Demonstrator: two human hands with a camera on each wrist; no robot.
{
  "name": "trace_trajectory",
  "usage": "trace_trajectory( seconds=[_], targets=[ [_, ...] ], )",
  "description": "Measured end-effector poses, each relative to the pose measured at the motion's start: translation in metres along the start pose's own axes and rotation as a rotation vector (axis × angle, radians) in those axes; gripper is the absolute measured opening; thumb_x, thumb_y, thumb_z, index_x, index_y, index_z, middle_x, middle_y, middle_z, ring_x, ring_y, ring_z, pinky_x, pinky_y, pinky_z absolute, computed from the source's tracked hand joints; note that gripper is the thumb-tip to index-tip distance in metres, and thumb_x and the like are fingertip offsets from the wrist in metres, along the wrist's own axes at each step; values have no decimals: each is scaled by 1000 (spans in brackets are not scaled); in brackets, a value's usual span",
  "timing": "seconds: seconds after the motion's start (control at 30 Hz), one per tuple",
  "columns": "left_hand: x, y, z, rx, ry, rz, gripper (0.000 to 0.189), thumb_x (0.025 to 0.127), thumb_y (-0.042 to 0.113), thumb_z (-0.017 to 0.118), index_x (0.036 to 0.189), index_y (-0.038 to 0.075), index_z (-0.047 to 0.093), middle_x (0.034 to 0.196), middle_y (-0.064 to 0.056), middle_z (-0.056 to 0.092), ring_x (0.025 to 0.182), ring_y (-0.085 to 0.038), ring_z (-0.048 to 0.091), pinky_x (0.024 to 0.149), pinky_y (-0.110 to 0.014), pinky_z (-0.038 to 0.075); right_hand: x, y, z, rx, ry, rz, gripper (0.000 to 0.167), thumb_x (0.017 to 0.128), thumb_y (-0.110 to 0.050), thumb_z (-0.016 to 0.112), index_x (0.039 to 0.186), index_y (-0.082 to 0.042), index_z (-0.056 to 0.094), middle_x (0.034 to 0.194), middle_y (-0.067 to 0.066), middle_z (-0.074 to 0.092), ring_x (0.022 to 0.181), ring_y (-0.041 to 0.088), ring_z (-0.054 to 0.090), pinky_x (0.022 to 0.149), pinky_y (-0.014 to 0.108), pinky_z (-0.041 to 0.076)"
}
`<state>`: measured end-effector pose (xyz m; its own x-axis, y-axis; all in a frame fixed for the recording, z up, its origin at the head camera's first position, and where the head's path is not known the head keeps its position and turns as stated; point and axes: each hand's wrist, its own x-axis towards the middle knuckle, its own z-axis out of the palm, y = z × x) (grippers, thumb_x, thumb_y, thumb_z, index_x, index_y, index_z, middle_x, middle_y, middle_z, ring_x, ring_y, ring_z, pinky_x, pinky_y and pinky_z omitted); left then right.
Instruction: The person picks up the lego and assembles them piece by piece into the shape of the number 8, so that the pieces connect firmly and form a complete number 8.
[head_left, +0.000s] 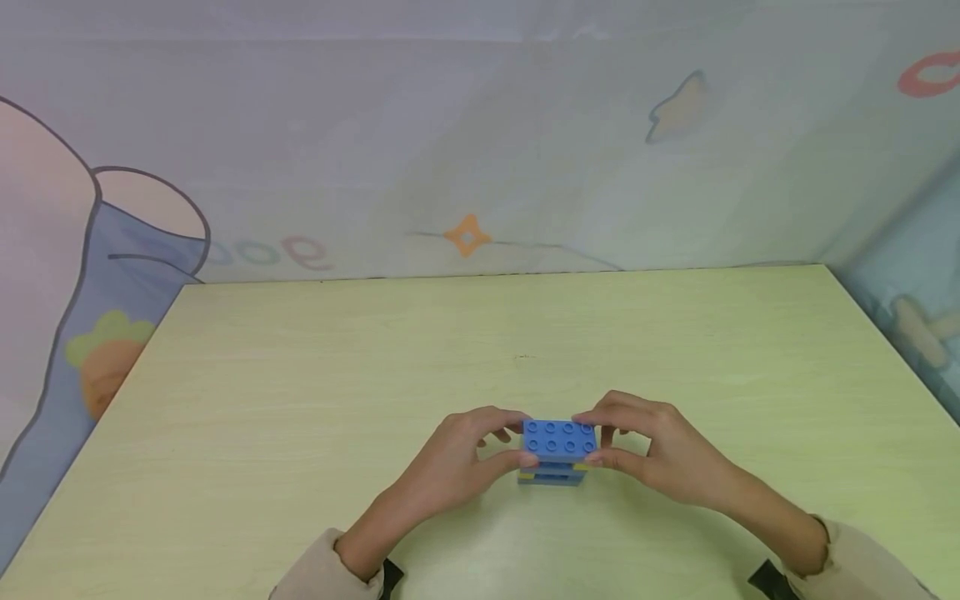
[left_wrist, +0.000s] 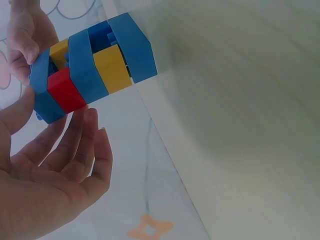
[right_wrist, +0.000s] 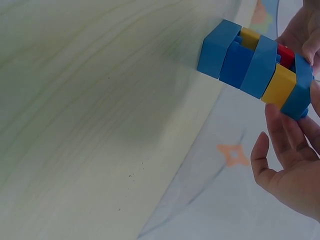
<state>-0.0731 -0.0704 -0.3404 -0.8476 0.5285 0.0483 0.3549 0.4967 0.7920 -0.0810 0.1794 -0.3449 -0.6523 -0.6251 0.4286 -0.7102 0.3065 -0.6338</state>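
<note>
A tower of toy building bricks stands upright on the table, topped by a long blue brick (head_left: 559, 440) with studs. My left hand (head_left: 467, 462) pinches the top brick's left end between thumb and fingers. At its right end, my right hand (head_left: 667, 450) pinches the same brick. Beneath it, the left wrist view shows a small red brick (left_wrist: 66, 90), a long blue brick (left_wrist: 87, 65), a small yellow brick (left_wrist: 112, 70) and a long blue bottom brick (left_wrist: 132, 47). In the right wrist view appear another yellow brick (right_wrist: 280, 86) under the top and a darker blue brick (right_wrist: 236, 65) lower down.
The pale wooden table (head_left: 337, 358) extends around the tower, its far edge meeting a printed cloth backdrop (head_left: 450, 133). Beige sleeves (head_left: 330, 571) and dark wrist straps show at the bottom of the head view.
</note>
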Motion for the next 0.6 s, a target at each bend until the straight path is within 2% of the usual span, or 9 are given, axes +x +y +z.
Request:
trace_trajectory(
  seconds=[0.4, 0.6],
  targets=[
    [0, -1, -1, -1, -7, -4, 36, 86, 28, 63, 115, 6, 61, 109, -3, 63, 95, -19, 58, 76, -39, 48, 0, -4, -1, 16, -2, 66, 35, 75, -4, 73, 109, -7, 64, 98, -2, 59, 79, 13, 54, 62, 25, 46],
    [3, 0, -3, -1, 23, 8, 35, 86, 23, 64, 115, 3, 61, 106, -8, 60, 93, -21, 58, 75, -37, 49, 2, -2, -3, 16, -11, 104, 36, 77, -4, 71, 111, -6, 62, 97, -4, 59, 79, 11, 55, 66, 26, 48]
  ],
)
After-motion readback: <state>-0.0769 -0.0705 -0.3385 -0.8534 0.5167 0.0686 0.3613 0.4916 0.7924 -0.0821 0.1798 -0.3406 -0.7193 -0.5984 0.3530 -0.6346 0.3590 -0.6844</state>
